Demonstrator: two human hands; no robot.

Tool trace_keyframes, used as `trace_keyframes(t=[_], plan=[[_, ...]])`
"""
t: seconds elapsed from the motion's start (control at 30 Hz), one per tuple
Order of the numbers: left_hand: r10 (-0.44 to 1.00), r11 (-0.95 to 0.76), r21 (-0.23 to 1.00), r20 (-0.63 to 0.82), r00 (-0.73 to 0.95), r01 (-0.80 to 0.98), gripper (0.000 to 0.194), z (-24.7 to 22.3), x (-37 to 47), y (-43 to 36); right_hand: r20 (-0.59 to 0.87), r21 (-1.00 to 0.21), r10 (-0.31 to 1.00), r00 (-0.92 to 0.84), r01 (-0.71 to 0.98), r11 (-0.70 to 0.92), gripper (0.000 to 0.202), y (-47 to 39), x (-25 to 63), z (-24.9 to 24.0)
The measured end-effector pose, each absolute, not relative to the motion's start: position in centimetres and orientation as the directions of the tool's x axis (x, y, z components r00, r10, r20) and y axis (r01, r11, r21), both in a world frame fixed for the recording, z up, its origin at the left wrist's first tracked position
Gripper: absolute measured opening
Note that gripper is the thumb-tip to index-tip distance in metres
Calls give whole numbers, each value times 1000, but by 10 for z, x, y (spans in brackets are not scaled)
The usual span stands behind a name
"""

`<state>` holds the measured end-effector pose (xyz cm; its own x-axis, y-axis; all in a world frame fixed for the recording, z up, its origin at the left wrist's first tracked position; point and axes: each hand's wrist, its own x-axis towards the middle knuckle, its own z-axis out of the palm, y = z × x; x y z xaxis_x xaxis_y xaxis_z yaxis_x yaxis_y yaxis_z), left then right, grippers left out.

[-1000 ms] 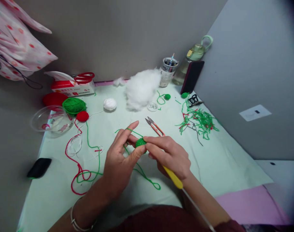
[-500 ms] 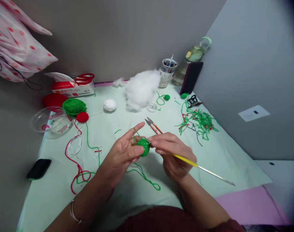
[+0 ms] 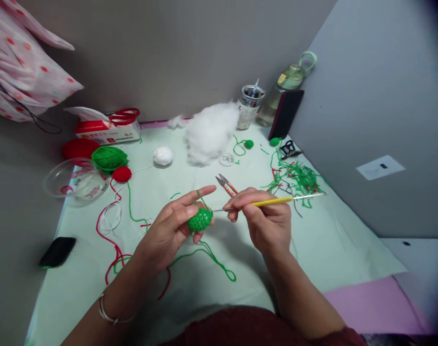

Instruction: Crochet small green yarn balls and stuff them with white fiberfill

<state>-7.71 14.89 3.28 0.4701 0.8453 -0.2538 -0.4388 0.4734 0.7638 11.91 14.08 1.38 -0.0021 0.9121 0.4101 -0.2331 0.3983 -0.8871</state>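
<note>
My left hand [image 3: 168, 230] pinches a small green crocheted piece [image 3: 200, 220] between thumb and fingers, its index finger stretched out with green yarn looped over it. In my right hand [image 3: 264, 218] is a crochet hook with a yellow handle [image 3: 273, 202], held nearly level. The hook's thin metal tip reaches the right edge of the green piece. Just beyond my right fingers lie orange-handled thread snips [image 3: 226, 184], partly covered by that hand. A loop of green yarn [image 3: 219, 266] trails on the cloth below the piece.
White stuffing [image 3: 212, 134], a white yarn ball [image 3: 163, 156], a green yarn ball [image 3: 110, 158] and a red one [image 3: 122, 174] lie beyond my hands. Yarn scraps [image 3: 301, 178], a phone [image 3: 285, 115], a bottle [image 3: 274, 101] and a pen cup [image 3: 248, 110] are at the right.
The green piece and my left hand have shifted slightly left and turned. My right hand has rotated, bringing the hook from a downward slant to nearly level, with its back end raised.
</note>
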Motion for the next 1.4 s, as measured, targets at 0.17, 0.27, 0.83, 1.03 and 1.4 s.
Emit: trace_keyframes(t=[0.17, 0.27, 0.83, 1.03, 1.4], plan=[[825, 503, 762, -283, 489, -408, 43, 31, -77, 150, 290, -888, 957, -5, -374, 268, 10, 144, 117, 15], [831, 487, 774, -270, 486, -404, 40, 30, -77, 150, 258, -885, 966, 5, -401, 238, 10, 146, 115, 17], [808, 503, 737, -214, 549, -453, 42, 27, -80, 150, 119, -891, 993, 2, -440, 108, 16, 147, 116, 22], [862, 379, 829, -154, 483, -412, 41, 22, -80, 151, 106, -875, 990, -90, -482, 50, 17, 147, 115, 19], [923, 239, 936, -136, 360, -260, 61, 22, -75, 145, 474, -879, 880, -36, -83, 470, 17, 141, 108, 14]])
